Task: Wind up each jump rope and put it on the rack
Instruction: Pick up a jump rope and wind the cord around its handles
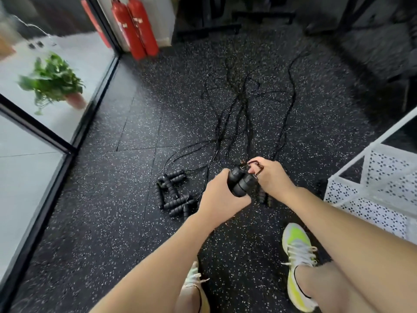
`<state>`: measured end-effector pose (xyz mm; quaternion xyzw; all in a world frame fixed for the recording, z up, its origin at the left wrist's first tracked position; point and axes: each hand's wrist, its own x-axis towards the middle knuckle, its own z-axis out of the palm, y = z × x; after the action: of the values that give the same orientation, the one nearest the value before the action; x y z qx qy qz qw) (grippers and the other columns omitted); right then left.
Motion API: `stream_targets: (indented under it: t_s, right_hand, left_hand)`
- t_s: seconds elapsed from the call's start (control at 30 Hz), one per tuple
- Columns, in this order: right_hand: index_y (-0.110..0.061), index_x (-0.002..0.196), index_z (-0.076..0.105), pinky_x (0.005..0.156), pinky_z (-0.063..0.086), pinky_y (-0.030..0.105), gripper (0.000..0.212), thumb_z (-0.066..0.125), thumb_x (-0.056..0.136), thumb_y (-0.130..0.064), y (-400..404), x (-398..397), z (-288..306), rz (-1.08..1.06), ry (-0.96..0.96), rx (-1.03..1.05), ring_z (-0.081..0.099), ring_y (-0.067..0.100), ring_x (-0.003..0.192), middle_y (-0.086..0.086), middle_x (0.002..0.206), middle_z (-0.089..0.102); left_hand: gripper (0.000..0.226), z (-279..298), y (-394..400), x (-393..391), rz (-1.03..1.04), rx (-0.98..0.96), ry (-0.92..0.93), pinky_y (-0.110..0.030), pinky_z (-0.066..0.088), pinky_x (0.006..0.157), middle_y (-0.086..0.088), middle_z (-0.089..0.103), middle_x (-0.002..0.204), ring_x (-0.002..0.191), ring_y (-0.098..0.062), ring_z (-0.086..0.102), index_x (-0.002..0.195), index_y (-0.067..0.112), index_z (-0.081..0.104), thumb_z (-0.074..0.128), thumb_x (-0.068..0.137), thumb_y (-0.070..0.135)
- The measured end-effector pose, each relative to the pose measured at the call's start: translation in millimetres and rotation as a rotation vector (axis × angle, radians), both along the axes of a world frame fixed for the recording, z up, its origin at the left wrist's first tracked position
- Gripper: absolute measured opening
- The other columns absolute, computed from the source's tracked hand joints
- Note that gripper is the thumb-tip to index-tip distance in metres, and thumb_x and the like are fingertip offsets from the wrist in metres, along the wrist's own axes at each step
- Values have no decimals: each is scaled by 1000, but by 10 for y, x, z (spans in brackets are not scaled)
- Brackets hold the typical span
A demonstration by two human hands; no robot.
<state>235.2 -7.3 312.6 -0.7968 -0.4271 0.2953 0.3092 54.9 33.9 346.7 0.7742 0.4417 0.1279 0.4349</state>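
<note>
Left hand (217, 195) fingers clamped round two black jump-rope handles (240, 182); right hand (269, 175) fingers pinching the looped cord (256, 168) at the handles' top. More handles (173, 192) heaped on the floor (101, 188) left of the held handles, cords (237, 105) trailing beyond. White perforated rack (372, 184) to the right.

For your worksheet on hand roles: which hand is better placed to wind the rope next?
The right hand: it already pinches the rope beside the handles, while the left hand grips both handles together.
</note>
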Motion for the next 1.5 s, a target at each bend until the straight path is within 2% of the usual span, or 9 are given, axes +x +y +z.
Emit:
stream_targets:
  t_s: [0.23, 0.37, 0.5, 0.6, 0.73, 0.9, 1.1, 1.23, 1.5]
  right_hand:
    - [-1, 82, 63, 66, 38, 33, 34, 53, 96, -32, -280, -213, 624, -128, 226, 212, 49, 14, 66, 9, 66, 59]
    - [-11, 74, 57, 55, 40, 26, 31, 52, 102, -24, -494, -315, 885, -55, 272, 253, 48, 7, 55, -7, 62, 54]
    - [-5, 91, 59, 43, 36, 23, 17, 43, 95, -4, -630, -399, 977, -60, 497, 225, 43, 9, 46, -4, 56, 50]
    - [-11, 110, 62, 47, 32, 25, 37, 37, 86, 4, -673, -339, 971, -137, 634, 237, 39, 6, 47, -5, 63, 48]
    - [-40, 132, 54, 53, 40, 21, 68, 46, 88, 12, -723, -255, 908, 34, 408, 218, 44, 5, 60, -9, 105, 57]
    - [-41, 105, 58, 74, 44, 22, 34, 59, 97, -8, -660, -381, 677, 172, 239, 163, 48, -2, 69, -17, 92, 59]
    - [-32, 99, 72, 65, 51, 20, 18, 58, 102, -20, -568, -437, 738, -51, 60, 229, 63, 8, 68, -11, 80, 73]
    - [-27, 101, 72, 70, 57, 27, 16, 61, 100, -16, -476, -384, 940, -183, 232, 407, 67, 9, 71, -3, 81, 75]
    - [-16, 112, 72, 81, 59, 29, 25, 58, 99, -1, -232, -270, 1217, -51, 487, 479, 71, 15, 84, 5, 97, 77]
  left_hand:
    - [36, 464, -181, 134, 75, -95, -246, -16, 38, 55, 13, 59, 77, 60, 2, 48, 88, 29, 46, 77, 72, 20]
    - [35, 551, -285, 159, 105, -240, -322, -28, 51, 65, 13, 67, 81, 67, -3, 57, 97, 29, 54, 75, 71, 20]
    - [35, 595, -363, 208, 100, -358, -352, -33, 53, 78, 11, 69, 87, 78, -10, 62, 101, 29, 59, 74, 70, 24]
    - [35, 653, -374, 226, 150, -453, -400, -40, 51, 73, 2, 66, 81, 72, -18, 58, 96, 23, 60, 70, 63, 26]
    - [22, 762, -344, 183, 200, -722, -710, -35, 46, 66, -11, 59, 72, 58, -23, 52, 88, 12, 55, 66, 69, 11]
    - [26, 848, -278, 106, 141, -873, -877, -31, 50, 59, -12, 60, 80, 58, -22, 53, 98, 8, 50, 60, 74, 7]
    - [28, 707, -40, 105, 170, -534, -621, -34, 44, 64, -12, 74, 104, 65, -22, 50, 99, 13, 69, 63, 72, 11]
    - [39, 620, 59, 162, 136, -484, -427, -32, 38, 56, 13, 58, 57, 47, -11, 44, 104, 15, 66, 66, 65, 21]
    - [32, 607, 150, 295, 194, -523, -520, -30, 35, 51, 11, 54, 59, 46, -6, 42, 93, 22, 61, 68, 62, 23]
